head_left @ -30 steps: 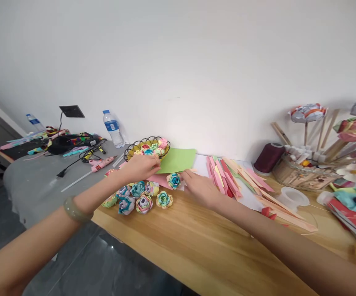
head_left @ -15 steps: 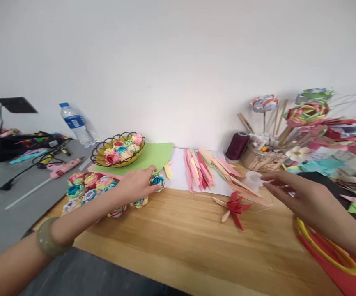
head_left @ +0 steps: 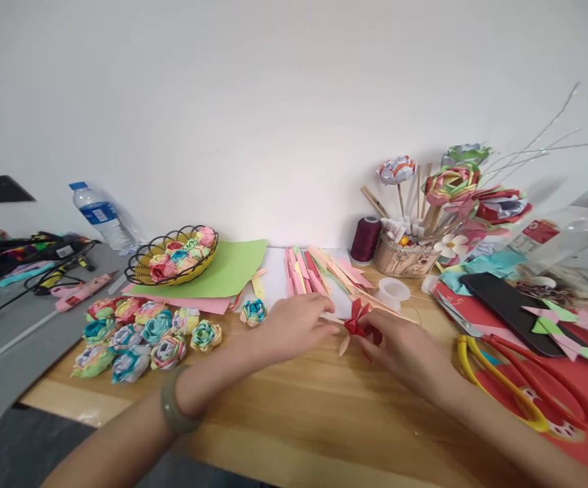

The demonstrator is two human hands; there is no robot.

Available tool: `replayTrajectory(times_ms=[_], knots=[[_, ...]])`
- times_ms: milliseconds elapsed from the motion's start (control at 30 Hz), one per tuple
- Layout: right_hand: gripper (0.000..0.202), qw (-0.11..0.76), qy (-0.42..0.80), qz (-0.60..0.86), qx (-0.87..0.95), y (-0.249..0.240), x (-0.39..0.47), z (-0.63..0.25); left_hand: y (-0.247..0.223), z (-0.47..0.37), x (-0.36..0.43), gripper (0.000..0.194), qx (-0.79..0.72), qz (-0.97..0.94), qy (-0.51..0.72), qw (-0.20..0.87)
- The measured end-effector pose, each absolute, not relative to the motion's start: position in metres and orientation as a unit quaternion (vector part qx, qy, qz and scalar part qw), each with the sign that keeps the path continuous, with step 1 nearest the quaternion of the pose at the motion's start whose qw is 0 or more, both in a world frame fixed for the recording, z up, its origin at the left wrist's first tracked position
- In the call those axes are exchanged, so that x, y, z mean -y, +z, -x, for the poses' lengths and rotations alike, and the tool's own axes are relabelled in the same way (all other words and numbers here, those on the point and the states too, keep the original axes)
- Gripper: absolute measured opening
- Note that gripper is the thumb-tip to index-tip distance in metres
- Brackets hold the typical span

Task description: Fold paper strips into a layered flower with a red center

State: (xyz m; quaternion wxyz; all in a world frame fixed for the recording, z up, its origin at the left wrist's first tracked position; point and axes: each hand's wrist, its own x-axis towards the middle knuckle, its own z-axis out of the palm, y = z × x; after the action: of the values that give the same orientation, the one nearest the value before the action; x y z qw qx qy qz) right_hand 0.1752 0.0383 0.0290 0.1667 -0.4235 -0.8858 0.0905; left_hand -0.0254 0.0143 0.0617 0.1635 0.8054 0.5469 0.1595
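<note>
The right hand (head_left: 400,342) held the red piece (head_left: 357,320) narrowly between thumb and fingers; the piece was above the table (head_left: 294,423), just on the near side of the paper strips (head_left: 301,271). The left hand (head_left: 294,329), with a bracelet (head_left: 172,403) on its wrist, had thumb and forefinger close together by the piece's pale left tip; whether they gripped it, I could not tell. One blue flower (head_left: 253,312) sat just left of that hand; a cluster of flowers (head_left: 157,327) stood farther left, with a basket (head_left: 138,273) of others behind it, partly on a green sheet (head_left: 237,261); beyond the right hand were a white dish (head_left: 394,290) and a spool (head_left: 366,238); scissors (head_left: 473,330) lay to its right.
</note>
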Motion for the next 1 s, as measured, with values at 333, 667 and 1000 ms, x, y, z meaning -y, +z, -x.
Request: replayTrajectory(times_ms=[333,667,1000], knots=[[0.021,0.301,-0.061,0.298,0.904,0.039,-0.045,-0.176,0.043,-0.006,-0.054,0.023,-0.454,-0.516,0.445,0.575],[0.017,0.410,0.019,0.323,0.853,0.054,-0.046,-0.167,0.041,-0.004,-0.034,0.014,-0.470,-0.516,0.487,0.525],[0.012,0.402,0.129,0.365,0.830,0.031,-0.041,-0.162,0.018,-0.008,-0.015,0.014,-0.519,-0.496,0.506,0.478]])
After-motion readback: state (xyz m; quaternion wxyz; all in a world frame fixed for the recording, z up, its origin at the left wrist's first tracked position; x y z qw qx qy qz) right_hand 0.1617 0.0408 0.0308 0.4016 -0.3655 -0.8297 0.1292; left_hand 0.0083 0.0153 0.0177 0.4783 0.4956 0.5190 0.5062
